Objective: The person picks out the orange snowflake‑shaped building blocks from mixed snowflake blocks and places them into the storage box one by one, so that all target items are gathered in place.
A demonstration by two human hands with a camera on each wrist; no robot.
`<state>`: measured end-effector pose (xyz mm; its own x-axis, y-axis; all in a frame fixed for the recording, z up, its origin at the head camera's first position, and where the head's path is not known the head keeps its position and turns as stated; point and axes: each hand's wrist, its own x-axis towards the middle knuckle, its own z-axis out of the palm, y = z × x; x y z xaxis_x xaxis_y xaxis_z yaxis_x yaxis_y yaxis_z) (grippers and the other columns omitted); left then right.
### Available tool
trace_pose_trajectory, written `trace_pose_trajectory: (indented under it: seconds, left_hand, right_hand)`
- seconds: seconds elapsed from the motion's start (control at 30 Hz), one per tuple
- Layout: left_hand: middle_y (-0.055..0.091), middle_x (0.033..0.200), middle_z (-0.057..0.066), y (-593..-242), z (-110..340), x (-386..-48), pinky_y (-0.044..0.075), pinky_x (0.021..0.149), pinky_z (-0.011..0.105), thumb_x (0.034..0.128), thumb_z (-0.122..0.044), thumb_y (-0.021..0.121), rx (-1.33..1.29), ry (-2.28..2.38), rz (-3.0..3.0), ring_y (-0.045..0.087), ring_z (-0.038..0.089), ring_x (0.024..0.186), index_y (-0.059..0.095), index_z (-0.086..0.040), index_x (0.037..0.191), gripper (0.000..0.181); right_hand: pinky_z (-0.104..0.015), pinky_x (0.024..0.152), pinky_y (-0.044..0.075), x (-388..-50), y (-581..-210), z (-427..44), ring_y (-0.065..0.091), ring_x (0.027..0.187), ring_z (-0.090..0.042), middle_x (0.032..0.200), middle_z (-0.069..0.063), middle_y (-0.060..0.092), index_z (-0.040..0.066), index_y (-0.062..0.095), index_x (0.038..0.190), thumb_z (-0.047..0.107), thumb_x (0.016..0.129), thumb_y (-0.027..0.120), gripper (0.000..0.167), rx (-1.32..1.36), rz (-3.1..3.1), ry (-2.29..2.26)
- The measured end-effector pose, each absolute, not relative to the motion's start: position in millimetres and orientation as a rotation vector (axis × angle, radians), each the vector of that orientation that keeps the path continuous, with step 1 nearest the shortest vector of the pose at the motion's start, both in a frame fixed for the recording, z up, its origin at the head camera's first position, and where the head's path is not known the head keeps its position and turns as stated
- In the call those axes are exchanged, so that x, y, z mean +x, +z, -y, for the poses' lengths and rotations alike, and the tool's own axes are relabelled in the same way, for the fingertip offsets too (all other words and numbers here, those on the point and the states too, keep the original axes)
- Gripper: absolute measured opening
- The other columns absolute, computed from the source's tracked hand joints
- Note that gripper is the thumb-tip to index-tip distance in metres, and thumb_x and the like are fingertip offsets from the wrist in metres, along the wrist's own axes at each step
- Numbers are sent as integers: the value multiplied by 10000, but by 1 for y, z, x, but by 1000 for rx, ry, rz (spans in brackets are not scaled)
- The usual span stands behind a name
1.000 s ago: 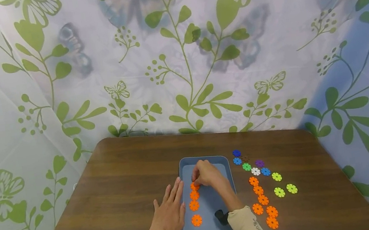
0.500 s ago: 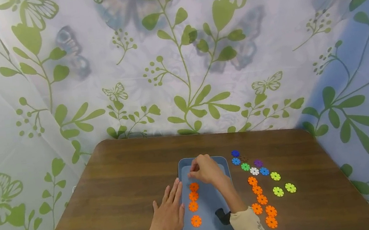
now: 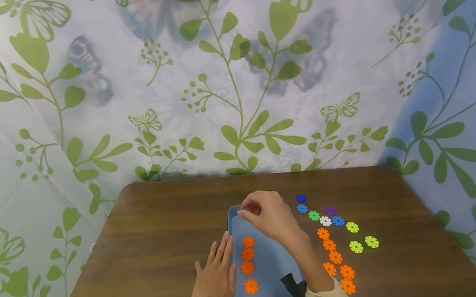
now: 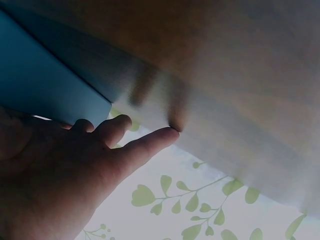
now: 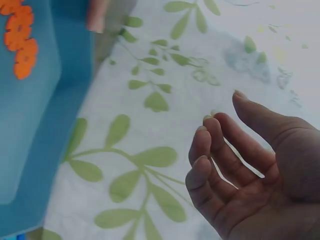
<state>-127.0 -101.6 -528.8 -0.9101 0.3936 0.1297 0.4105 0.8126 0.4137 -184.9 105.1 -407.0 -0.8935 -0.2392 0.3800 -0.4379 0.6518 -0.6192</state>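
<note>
A grey-blue tray stands on the table, with several orange notched discs lying in a column along its left side. My left hand rests at the tray's left edge, fingers straight; its thumb and fingers also look extended in the left wrist view. Over the tray's far end is my right hand. In the right wrist view the right hand's fingers are loosely bent, thumb apart, with nothing between them. A black elbow-shaped piece sits near the tray's lower right, partly behind the right forearm.
Right of the tray, more notched discs lie on the brown table: several orange discs, yellow-green discs, a white disc, a green disc, a purple disc and blue ones. A leaf-patterned curtain hangs behind.
My right hand has let go of the farthest orange disc in the column and lifted away toward the tray's far edge. The left hand stays at the tray's side.
</note>
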Motion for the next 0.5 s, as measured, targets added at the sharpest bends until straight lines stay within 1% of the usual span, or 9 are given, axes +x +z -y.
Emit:
trace_pose_trajectory:
  seconds: [0.07, 0.23, 0.33, 0.5]
  left_hand:
    - [238, 1795, 78, -530, 101, -129, 343, 973, 916, 1151, -260, 484, -659, -675, 2938, 374, 481, 1552, 299, -88, 1705, 609]
    - [235, 1796, 74, -526, 100, -132, 330, 994, 914, 1154, -269, 482, -653, -674, 2969, 348, 462, 1574, 302, -90, 1706, 609]
    - [236, 1796, 74, -521, 100, -132, 316, 1020, 908, 1147, -262, 507, -641, -671, 3015, 327, 440, 1591, 306, -92, 1707, 619]
    - [230, 1798, 65, -519, 101, -128, 313, 1027, 905, 1144, -260, 524, -634, -691, 3047, 322, 426, 1598, 300, -103, 1711, 629]
  right_hand:
    - [-261, 688, 553, -179, -400, -107, 621, 729, -63, 840, 74, 712, 128, 807, 982, 185, 942, 863, 90, 529, 2561, 1086]
    - [-267, 665, 551, -166, -385, -112, 629, 729, -81, 853, 72, 714, 124, 811, 1005, 179, 927, 877, 116, 490, 2451, 1075]
    - [-268, 652, 547, -158, -381, -116, 617, 724, -72, 850, 79, 700, 131, 814, 1011, 174, 922, 881, 120, 469, 2406, 1069]
    - [-310, 637, 567, -145, -378, -127, 609, 719, -59, 860, 90, 694, 147, 816, 1004, 154, 907, 894, 125, 416, 2330, 1072]
